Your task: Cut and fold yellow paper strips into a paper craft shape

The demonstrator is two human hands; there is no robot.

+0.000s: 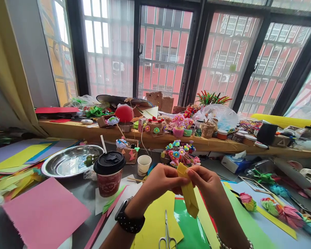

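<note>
Fingers of the left hand (160,180) and right hand (206,181) pinch a folded yellow paper (189,199), narrow, creased and slanting above the bench (83,190). Scissors (167,228) lie below on a yellow sheet (151,214); a dark-lidded cup (109,183) and pink paper (46,214) sit leftward.

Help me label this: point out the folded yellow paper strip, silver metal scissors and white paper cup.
Folded yellow paper strip (189,198): head view, its lower section.
Silver metal scissors (166,224): head view, on the blades.
White paper cup (143,169): head view, its outer wall.
</note>
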